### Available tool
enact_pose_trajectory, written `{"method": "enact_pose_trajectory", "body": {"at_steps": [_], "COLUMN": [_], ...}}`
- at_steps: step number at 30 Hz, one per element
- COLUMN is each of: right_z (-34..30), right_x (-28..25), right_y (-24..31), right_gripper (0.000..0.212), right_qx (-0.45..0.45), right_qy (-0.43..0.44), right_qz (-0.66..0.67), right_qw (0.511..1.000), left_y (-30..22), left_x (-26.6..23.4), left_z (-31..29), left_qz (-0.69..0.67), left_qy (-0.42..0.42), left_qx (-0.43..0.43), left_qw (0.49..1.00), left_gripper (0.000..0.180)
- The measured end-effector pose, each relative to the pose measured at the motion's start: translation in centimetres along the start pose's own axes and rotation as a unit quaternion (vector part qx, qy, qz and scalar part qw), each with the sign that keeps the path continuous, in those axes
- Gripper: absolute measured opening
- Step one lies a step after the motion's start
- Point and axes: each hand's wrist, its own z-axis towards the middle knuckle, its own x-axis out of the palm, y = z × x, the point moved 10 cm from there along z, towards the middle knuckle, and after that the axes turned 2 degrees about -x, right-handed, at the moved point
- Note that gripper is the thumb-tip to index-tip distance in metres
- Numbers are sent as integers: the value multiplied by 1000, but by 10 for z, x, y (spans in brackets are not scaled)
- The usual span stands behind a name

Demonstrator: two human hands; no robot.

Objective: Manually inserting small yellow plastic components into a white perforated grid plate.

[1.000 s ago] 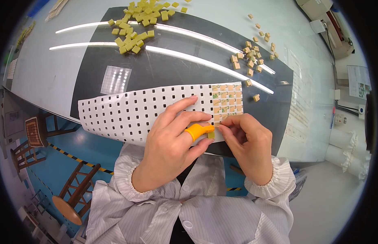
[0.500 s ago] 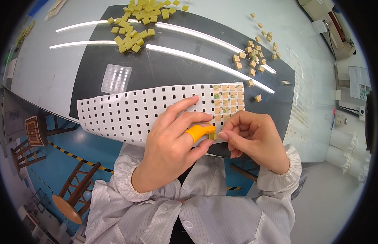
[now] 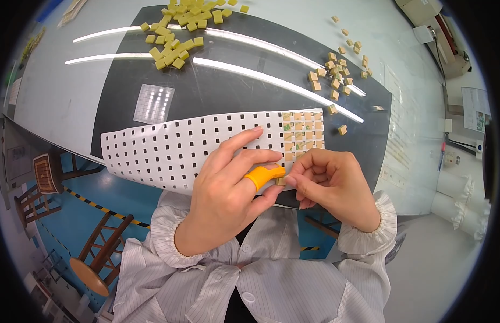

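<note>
My left hand [image 3: 223, 188] wears a yellow-orange cover [image 3: 260, 175] on its index finger. Between that finger and the thumb it pinches a small foam block [image 3: 280, 182], whose visible face looks tan. My right hand [image 3: 336, 180] is closed in a pinch right beside the block; what its fingertips hold, if anything, is too small to make out. Under both hands lies a white sheet [image 3: 158, 141] with rows of dark square holes. Tan square pieces [image 3: 298, 125] with cut notches cover its right end, some marked green.
A heap of yellow-green blocks [image 3: 193, 24] sits at the far left of the dark mat [image 3: 244, 81]. Several tan-faced blocks [image 3: 335, 83] are scattered at the far right. A clear gridded square [image 3: 154, 103] lies beyond the sheet. Wooden stools [image 3: 96, 258] stand on the blue floor.
The block's visible face has turned from yellow-green to tan. My right hand has shifted slightly left; my left hand keeps its grip in place.
</note>
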Motion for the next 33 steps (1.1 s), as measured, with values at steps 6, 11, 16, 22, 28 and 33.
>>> {"method": "enact_pose_trajectory", "body": {"at_steps": [6,11,16,22,28,33], "right_z": [0,1,1,1,-3,-9], "right_x": [0,0,0,0,-3,-12], "right_y": [-2,-2,-2,0,10,8], "right_gripper": [14,14,13,13,13,12], "right_qx": [5,7,11,-16,-59,-111], "right_qy": [-3,-3,-10,-11,-21,-41], "right_qz": [-7,0,-12,-35,-37,-50], "right_qw": [1000,1000,1000,999,997,992], "left_y": [-1,-3,-2,0,1,0], "left_x": [0,-1,-1,0,1,-1], "left_z": [0,0,0,0,-1,0], "left_qz": [3,7,3,-1,-8,-23], "left_qy": [-4,-6,-5,4,7,16], "left_qx": [7,16,15,-4,-3,-3], "left_qw": [1000,1000,1000,1000,1000,1000], "left_gripper": [27,27,26,29,29,27]}}
